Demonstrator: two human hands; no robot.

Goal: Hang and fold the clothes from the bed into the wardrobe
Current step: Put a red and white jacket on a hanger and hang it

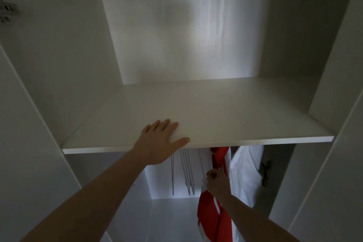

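The left hand [160, 139] is lying flat, fingers spread, on the front edge of the white laminate wardrobe shelf [216, 108], bracing there. Below it the right hand [217, 181] is pinching the red-and-white striped garment [211, 220], which is hanging under the shelf between the bare grey wire hangers [186, 173] and the white shirt [247, 171]. Its hanger hook is sitting hidden behind the shelf, so I cannot tell whether it is seated. Letting go too soon is risking a slide off the rail, and the fabric may snag neighbouring wires.
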